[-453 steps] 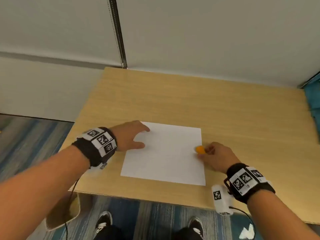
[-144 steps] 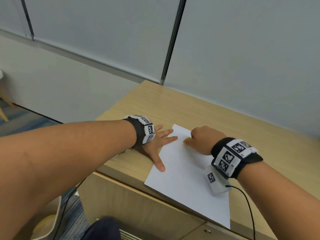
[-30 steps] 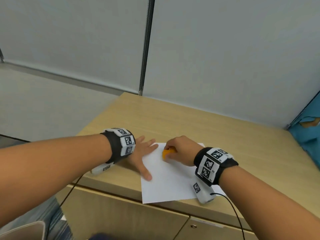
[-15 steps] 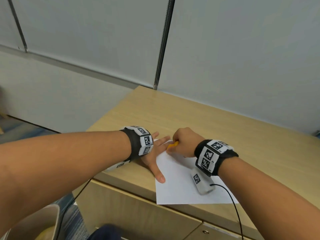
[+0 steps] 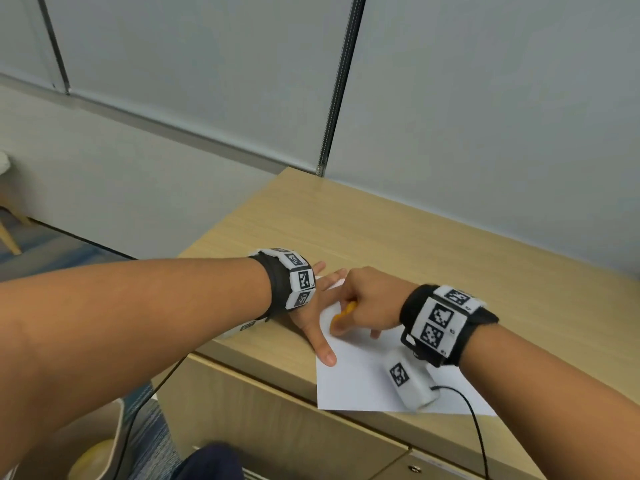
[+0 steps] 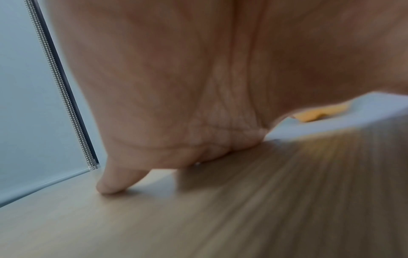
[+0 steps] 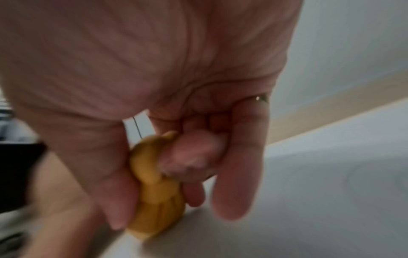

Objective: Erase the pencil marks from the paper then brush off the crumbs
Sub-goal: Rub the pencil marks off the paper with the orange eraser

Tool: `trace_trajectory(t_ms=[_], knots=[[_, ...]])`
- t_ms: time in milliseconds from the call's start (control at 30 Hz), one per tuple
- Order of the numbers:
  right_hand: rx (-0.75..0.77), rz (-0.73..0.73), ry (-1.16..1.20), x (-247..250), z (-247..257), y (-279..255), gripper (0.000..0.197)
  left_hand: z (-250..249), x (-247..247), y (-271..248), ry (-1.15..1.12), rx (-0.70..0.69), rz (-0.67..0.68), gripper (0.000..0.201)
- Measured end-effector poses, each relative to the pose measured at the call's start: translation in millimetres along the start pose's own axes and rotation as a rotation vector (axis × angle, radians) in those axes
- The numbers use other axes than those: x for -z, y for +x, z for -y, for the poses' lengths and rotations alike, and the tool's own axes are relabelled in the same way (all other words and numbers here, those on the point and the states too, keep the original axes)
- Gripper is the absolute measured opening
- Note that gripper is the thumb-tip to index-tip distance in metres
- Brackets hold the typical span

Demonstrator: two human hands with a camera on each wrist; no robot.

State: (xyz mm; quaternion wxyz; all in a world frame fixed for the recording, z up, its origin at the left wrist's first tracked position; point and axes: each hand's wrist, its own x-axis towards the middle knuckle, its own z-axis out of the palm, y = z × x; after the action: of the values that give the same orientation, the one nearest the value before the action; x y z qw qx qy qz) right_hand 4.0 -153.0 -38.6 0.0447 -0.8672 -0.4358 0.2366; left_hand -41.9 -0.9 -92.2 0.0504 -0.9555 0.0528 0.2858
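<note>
A white sheet of paper (image 5: pixel 363 375) lies at the near left corner of the wooden desk (image 5: pixel 433 251), its front edge over the desk's rim. My left hand (image 5: pixel 317 317) lies flat with fingers spread, pressing the sheet's left edge. My right hand (image 5: pixel 363 303) pinches an orange eraser (image 5: pixel 343 315) between thumb and fingers and holds it down on the paper just right of the left hand. In the right wrist view the eraser (image 7: pixel 154 192) touches the sheet (image 7: pixel 320 192). The left wrist view shows my palm (image 6: pixel 198 87) on the wood. Any pencil marks are too faint to see.
A grey partition wall (image 5: pixel 485 116) stands right behind the desk. The desk's left edge (image 5: pixel 221 223) drops to the floor close by my left hand. Cabinet doors (image 5: pixel 277 427) sit under the desk front. A cable (image 5: pixel 478 427) trails from my right wrist.
Over the last second my right hand with the eraser has slid along the paper close to the left hand. The left hand stays pressed on the sheet's left edge; the head view has shifted.
</note>
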Motion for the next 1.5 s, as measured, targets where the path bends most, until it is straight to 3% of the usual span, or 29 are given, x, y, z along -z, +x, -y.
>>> trace_trajectory(t_ms=[133, 267, 433, 567, 733, 867, 1033, 1133, 1267, 1433, 1500], knots=[[-0.109, -0.188, 0.042, 10.2, -10.8, 11.4, 0.029, -0.8, 0.3, -2.6, -0.021, 0.017, -0.019, 0.159], [-0.013, -0.051, 0.019, -4.9, 1.2, 3.9, 0.028, 0.9, -0.5, 2.1, 0.024, -0.013, -0.002, 0.156], [-0.157, -0.213, -0.055, 18.1, -12.7, 14.1, 0.035, 0.8, -0.3, -4.2, -0.052, 0.017, -0.054, 0.153], [-0.048, -0.052, -0.039, 3.3, 3.0, 7.7, 0.028, 0.7, 1.4, -6.5, -0.032, 0.016, -0.022, 0.147], [-0.154, -0.187, 0.007, 14.0, -0.4, 18.2, 0.030, -0.8, 2.3, -10.3, -0.046, 0.009, -0.057, 0.143], [-0.092, -0.056, 0.030, 2.8, 5.4, 15.1, 0.021, -0.1, 3.1, -9.1, -0.021, 0.028, -0.015, 0.143], [-0.201, -0.197, 0.030, 16.2, -7.9, 18.7, 0.030, -0.8, 2.5, -10.0, -0.062, 0.025, -0.058, 0.147], [-0.101, -0.103, 0.006, 3.3, 0.2, 15.9, 0.024, -1.6, 4.4, -10.7, -0.037, 0.038, -0.029, 0.143], [-0.189, -0.199, 0.069, 10.4, -2.0, 17.2, 0.030, -0.8, 3.9, -7.6, -0.056, 0.040, -0.048, 0.149], [-0.089, -0.079, 0.066, 0.0, 6.9, 15.3, 0.022, -1.8, 7.9, -7.4, 0.013, 0.028, 0.016, 0.144], [-0.164, -0.152, 0.082, 7.3, 0.9, 15.2, 0.028, 0.3, 4.8, -7.0, -0.041, 0.028, -0.033, 0.144]])
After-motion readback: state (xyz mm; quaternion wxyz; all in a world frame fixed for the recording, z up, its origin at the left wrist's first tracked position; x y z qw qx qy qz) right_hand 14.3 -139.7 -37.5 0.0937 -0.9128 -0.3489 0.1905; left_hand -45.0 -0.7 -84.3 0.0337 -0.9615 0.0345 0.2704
